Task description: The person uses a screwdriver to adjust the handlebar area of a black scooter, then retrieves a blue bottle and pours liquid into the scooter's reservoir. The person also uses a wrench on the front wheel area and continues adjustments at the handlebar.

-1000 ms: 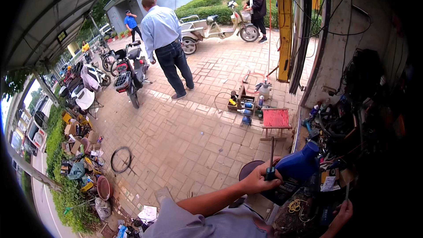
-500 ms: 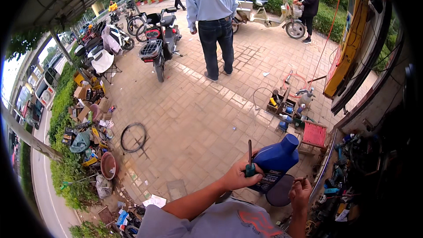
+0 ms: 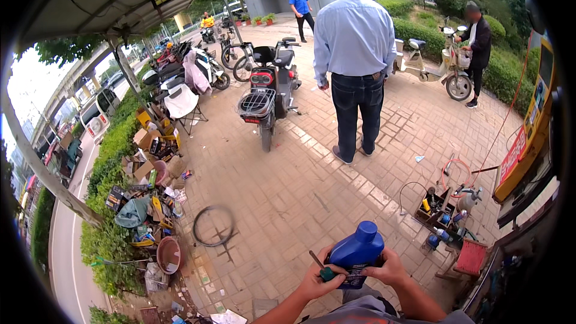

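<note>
A blue plastic bottle (image 3: 355, 253) with a blue cap and a dark label is held in front of my body, roughly upright. My left hand (image 3: 313, 283) grips its left side and also holds a screwdriver (image 3: 326, 273) with a dark green handle, its shaft pointing up and left. On the bottle's other side, my right hand (image 3: 390, 269) is closed with the thumb against the label. Fingers of both hands are partly hidden behind the bottle.
To the right are a red-topped stool (image 3: 471, 258) and a wooden toolbox (image 3: 435, 207). A tire (image 3: 213, 225) lies on the paving. Boxes and clutter line the left hedge. Ahead stand a person in a light blue shirt (image 3: 355, 36) and a parked scooter (image 3: 264, 93).
My right hand, earlier apart from the bottle with fingers pinched, has come to the bottle's right side. The bottle has turned more upright. The view has shifted, so the surroundings appear farther right.
</note>
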The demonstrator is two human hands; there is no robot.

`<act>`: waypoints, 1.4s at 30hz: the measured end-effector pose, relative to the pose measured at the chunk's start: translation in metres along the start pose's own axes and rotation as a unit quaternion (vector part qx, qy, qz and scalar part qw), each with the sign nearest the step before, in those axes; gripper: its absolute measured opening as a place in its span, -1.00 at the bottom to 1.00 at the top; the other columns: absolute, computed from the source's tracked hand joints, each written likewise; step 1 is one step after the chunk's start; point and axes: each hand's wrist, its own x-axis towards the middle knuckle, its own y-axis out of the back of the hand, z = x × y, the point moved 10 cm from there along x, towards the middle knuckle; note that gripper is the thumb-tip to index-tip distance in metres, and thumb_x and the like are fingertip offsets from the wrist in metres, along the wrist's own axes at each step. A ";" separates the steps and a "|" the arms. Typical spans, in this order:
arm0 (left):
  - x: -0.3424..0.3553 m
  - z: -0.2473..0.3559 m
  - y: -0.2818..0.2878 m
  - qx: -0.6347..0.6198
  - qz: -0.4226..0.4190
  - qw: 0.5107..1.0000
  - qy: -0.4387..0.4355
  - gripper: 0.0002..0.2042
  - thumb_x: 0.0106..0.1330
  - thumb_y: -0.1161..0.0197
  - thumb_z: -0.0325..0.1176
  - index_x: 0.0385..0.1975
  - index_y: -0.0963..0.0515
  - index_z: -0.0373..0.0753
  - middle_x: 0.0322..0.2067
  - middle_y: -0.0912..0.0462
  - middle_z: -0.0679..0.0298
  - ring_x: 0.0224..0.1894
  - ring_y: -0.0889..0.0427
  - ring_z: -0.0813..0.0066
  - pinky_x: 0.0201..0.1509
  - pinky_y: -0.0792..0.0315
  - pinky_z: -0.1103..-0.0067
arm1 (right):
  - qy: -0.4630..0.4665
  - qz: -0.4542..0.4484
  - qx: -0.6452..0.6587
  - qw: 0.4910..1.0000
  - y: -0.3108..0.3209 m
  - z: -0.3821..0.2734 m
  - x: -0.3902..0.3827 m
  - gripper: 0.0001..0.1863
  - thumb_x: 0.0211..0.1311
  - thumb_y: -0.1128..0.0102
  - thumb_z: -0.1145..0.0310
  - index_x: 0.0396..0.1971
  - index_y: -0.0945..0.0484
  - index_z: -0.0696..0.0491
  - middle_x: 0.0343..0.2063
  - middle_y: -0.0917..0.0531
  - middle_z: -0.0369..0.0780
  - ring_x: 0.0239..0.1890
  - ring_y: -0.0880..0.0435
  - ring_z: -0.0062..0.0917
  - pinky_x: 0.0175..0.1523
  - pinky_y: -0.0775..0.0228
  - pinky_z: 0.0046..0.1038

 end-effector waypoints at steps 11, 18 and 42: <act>0.195 -0.017 0.223 -0.012 0.241 0.970 -0.039 -0.69 0.23 -0.28 -0.42 -0.05 -0.60 -0.39 0.33 -0.21 -0.04 0.34 -0.30 0.08 0.39 -0.19 0.26 | -0.002 -0.148 -0.075 0.986 -0.056 -0.047 0.342 -0.28 -0.09 -0.60 0.27 0.06 -0.43 0.26 -0.22 -0.68 -0.17 -0.21 -0.65 -0.57 -0.07 -0.52 -0.51; 0.303 -0.072 0.363 -0.068 0.309 0.948 0.044 -0.33 0.32 -0.24 -0.32 0.33 -0.12 -0.52 0.28 -0.32 -0.08 0.32 -0.34 0.20 0.38 -0.21 0.37 | 0.009 -0.206 -0.118 0.971 -0.101 -0.087 0.529 -0.20 -0.10 -0.61 0.17 0.12 -0.43 0.22 -0.14 -0.64 -0.16 -0.11 -0.59 -0.56 0.02 -0.47 -0.47; 0.710 -0.202 0.697 0.006 0.379 0.911 0.161 -0.33 -0.15 -0.51 -0.64 0.07 -0.41 -0.39 -0.06 -0.58 0.19 -0.04 -0.57 0.42 0.07 -0.48 0.44 | 0.038 0.016 -0.035 0.999 -0.005 -0.070 1.232 -0.63 0.25 -0.30 0.08 -0.35 -0.61 0.15 -0.63 -0.51 -0.37 -0.68 -0.29 -0.79 -0.56 -0.09 -0.63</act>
